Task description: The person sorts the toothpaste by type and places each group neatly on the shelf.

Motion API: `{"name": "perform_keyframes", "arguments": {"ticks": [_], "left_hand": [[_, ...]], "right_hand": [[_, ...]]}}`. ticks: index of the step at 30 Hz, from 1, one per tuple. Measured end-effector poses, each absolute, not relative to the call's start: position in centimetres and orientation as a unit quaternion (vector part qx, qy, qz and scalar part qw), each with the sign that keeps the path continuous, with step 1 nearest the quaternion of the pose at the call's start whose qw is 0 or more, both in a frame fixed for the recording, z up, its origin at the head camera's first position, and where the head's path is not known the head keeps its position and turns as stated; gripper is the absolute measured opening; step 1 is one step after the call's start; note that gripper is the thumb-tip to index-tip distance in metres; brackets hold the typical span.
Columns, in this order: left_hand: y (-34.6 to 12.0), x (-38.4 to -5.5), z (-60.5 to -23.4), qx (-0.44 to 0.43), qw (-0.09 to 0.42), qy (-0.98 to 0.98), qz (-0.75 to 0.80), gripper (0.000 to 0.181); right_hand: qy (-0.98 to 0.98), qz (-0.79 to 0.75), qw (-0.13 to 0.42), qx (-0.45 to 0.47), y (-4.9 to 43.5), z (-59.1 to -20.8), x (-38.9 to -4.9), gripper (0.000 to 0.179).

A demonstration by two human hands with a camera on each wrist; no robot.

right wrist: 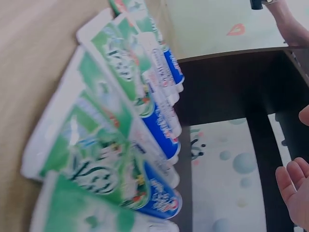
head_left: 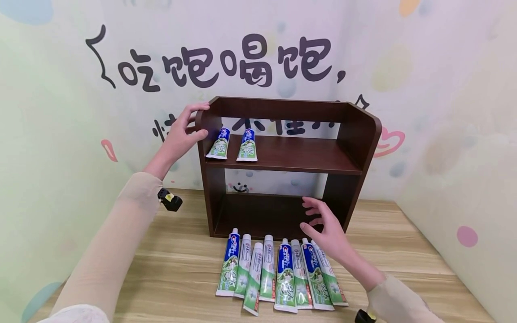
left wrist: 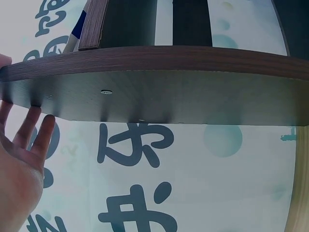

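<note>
A dark brown two-tier shelf [head_left: 299,152] stands on the table. My left hand [head_left: 181,137] holds the upper corner of its left side panel [left wrist: 193,96], thumb at the front edge and fingers farther back. On the upper tier, near the left end, lie two blue-and-green toothpaste tubes [head_left: 247,146]. Several more tubes lie in a row before the shelf, caps towards it: blue-and-green toothpaste [head_left: 286,278] and white-and-green toothpaste [head_left: 268,269]. My right hand [head_left: 329,231] hovers at the lower tier's right front, above the row's right end, fingers loosely bent, holding nothing.
The wood-grain table [head_left: 173,269] extends to both sides of the shelf. Behind it rises a pale wall [head_left: 141,27] with large black lettering. Bare board shows on the lower tier [head_left: 262,215].
</note>
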State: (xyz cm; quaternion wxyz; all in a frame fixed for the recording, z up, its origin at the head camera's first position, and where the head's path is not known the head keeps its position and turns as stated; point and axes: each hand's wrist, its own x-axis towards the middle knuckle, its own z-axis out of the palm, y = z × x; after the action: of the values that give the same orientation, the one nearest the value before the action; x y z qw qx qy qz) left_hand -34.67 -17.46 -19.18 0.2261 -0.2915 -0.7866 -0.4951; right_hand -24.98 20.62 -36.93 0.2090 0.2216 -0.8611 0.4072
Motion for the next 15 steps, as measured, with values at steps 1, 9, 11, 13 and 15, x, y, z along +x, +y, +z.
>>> {"name": "perform_keyframes", "arguments": {"ticks": [1, 9, 11, 13, 15], "left_hand": [[-17.5, -34.7, -19.2, -0.292, 0.226, -0.786, -0.495, 0.052], [-17.5, -34.6, -19.2, -0.293, 0.225, -0.785, -0.496, 0.052], [-17.5, -34.6, -19.2, -0.294, 0.225, -0.786, -0.496, 0.052], [-17.5, -34.7, -19.2, -0.294, 0.226, -0.785, -0.496, 0.052], [-17.5, -34.6, -19.2, -0.294, 0.225, -0.785, -0.497, 0.052]], "right_hand": [[-0.863, 0.407, 0.206, 0.219, 20.8, -37.1, -24.8, 0.058], [-0.874, 0.403, 0.187, 0.198, 21.9, -39.1, -24.1, 0.06], [-0.876, 0.403, 0.182, 0.19, 22.1, -39.6, -24.0, 0.06], [-0.88, 0.403, 0.174, 0.181, 22.3, -40.0, -23.9, 0.059], [-0.883, 0.403, 0.166, 0.175, 22.4, -40.5, -23.7, 0.059]]}}
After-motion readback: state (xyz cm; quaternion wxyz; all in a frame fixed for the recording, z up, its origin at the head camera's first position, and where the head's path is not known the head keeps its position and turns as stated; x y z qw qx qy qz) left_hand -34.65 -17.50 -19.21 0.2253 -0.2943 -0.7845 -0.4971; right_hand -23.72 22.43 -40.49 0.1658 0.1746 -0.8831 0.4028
